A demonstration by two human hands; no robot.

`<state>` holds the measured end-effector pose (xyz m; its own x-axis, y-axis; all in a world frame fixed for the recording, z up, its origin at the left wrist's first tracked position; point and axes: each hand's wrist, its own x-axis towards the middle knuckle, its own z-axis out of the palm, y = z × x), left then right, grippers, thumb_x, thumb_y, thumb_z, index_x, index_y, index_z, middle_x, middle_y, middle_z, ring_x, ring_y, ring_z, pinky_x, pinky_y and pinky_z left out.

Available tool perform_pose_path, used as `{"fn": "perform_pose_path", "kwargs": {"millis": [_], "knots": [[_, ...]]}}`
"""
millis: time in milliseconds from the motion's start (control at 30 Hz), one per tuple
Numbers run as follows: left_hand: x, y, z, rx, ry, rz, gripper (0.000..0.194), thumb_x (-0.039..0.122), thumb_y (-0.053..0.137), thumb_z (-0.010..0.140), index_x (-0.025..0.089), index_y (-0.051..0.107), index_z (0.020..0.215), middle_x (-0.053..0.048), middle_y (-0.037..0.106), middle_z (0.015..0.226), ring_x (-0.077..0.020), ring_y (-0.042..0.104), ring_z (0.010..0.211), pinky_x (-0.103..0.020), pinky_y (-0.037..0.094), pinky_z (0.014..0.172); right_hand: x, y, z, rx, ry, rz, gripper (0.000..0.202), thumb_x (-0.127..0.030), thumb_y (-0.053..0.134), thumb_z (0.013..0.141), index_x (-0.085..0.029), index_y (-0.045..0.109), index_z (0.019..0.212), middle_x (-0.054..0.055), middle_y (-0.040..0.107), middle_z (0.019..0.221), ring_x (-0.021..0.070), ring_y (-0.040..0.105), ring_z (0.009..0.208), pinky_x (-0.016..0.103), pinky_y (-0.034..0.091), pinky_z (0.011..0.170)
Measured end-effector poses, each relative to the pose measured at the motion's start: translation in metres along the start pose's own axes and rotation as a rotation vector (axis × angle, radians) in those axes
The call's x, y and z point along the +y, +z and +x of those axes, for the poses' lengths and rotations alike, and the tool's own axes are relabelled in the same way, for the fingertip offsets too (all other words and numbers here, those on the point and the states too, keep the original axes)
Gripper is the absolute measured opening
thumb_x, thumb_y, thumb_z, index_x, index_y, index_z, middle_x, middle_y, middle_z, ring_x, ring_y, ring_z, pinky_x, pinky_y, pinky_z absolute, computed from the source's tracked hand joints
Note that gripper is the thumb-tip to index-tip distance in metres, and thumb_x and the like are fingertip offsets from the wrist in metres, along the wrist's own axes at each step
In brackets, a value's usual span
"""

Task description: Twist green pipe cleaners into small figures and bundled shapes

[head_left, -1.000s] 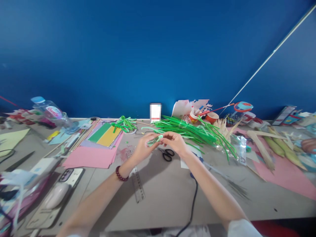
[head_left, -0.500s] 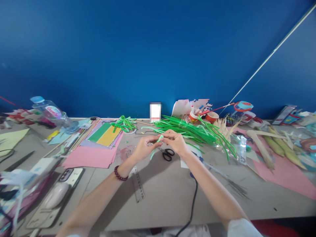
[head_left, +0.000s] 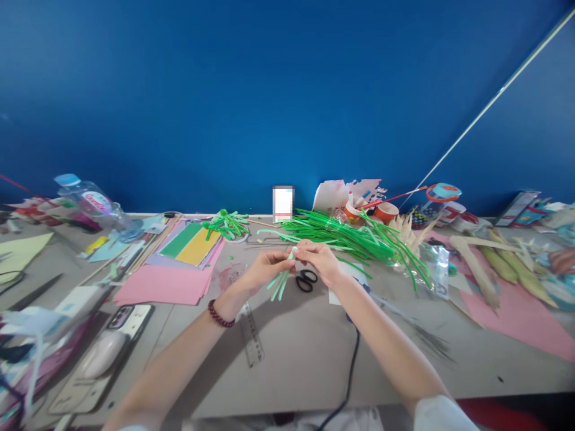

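Pale green pipe cleaners (head_left: 280, 285) are pinched between both hands, their loose ends fanning down and to the left. My left hand (head_left: 265, 267) has its thumb and fingers closed on them from the left. From the right, my right hand (head_left: 320, 260) grips the upper end with its fingertips. Just below the hands lie black-handled scissors (head_left: 306, 281), their blades partly hidden. A clear ruler (head_left: 252, 338) rests on the table under my left forearm. Behind my right hand spreads a large bundle of green pipe cleaners (head_left: 341, 236).
Pink paper sheets (head_left: 166, 286) and coloured cards lie to the left, with a curled green pipe cleaner piece (head_left: 226, 224) behind. A phone (head_left: 130, 317), a mouse (head_left: 104, 354) and a plastic bottle (head_left: 96, 202) stand further left. Corn husks (head_left: 476, 269) lie right; a black cable (head_left: 353, 377) crosses the front.
The pale green pipe cleaners have turned in my fingers, and several loose ends now fan out below where one strand showed before. Both hands stay in nearly the same place.
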<state>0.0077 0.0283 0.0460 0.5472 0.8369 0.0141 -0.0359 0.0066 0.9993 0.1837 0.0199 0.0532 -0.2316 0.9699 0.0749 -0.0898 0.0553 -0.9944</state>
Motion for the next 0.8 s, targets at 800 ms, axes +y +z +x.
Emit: {"fn": "perform_pose_path", "kwargs": {"millis": [800], "knots": [[-0.023,0.021,0.004,0.172,0.091,-0.037,0.028,0.044,0.055,0.082,0.02,0.043,0.091,0.001,0.062,0.077,-0.0122,0.063,0.069,-0.027,0.05,0.069,0.008,-0.006,0.011,0.281,0.137,0.247,0.031,-0.042,0.079,0.055,-0.016,0.069,0.067,-0.004,0.052,0.052,0.0069,0.044,0.047,0.023,0.032,0.047]]}}
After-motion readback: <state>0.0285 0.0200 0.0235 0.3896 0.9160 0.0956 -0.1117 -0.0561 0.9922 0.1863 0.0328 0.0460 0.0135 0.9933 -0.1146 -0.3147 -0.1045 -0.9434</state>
